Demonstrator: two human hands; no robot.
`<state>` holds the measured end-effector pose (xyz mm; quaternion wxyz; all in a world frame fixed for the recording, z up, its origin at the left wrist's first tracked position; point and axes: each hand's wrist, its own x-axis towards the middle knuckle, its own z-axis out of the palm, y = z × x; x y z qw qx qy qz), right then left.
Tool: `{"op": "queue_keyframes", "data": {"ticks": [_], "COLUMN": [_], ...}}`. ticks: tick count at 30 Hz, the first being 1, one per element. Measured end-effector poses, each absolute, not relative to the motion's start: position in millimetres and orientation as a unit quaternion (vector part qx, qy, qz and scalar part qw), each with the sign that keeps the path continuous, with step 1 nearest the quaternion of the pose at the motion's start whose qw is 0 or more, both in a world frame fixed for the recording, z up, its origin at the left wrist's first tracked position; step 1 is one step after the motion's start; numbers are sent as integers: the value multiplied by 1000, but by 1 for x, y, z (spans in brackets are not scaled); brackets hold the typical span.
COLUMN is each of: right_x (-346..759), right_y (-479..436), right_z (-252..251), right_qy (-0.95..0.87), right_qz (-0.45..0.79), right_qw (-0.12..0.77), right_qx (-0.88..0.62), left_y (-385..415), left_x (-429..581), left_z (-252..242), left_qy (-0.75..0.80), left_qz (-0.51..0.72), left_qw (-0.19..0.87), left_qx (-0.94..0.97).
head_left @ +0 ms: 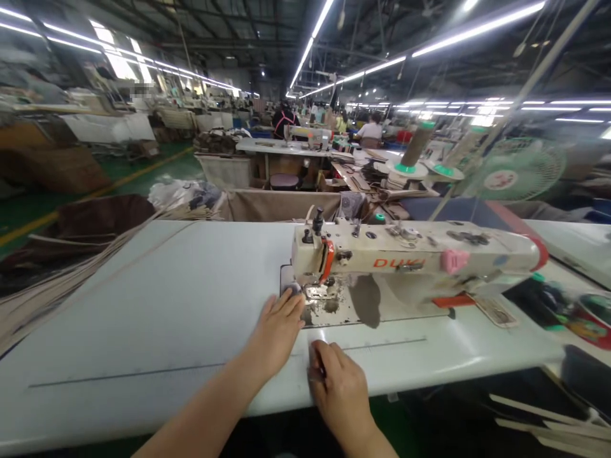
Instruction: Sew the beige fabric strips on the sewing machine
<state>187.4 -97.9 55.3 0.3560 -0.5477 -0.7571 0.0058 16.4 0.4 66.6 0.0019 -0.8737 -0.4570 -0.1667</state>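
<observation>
Near the sewing machine (363,254), the flat left hand (279,326) should be pressed lightly; the curled right hand's (342,376) hold cannot be told.

Orange lettering (399,263) on the sewing machine (420,247) reads "DUK", its ending unclear

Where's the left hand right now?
In the head view, the left hand is slightly left of centre, at the needle end of the sewing machine, left of the right hand.

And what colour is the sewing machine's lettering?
The lettering is orange; the head view shows it best.
</observation>
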Motion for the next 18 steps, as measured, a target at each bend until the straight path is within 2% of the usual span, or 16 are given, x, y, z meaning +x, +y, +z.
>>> {"op": "queue_keyframes", "data": {"ticks": [10, 18], "right_x": [187, 187], "right_y": [-97, -97], "right_z": [56, 53], "right_qy": [-759, -755], "right_qz": [-55, -68], "right_qw": [376, 384], "right_qx": [-528, -527], "left_y": [13, 77], "left_x": [21, 8], "left_z": [71, 76], "left_qy": [-496, -430], "left_qz": [-166, -251], "left_qw": [-75, -181], "left_qx": [-849, -848]}}
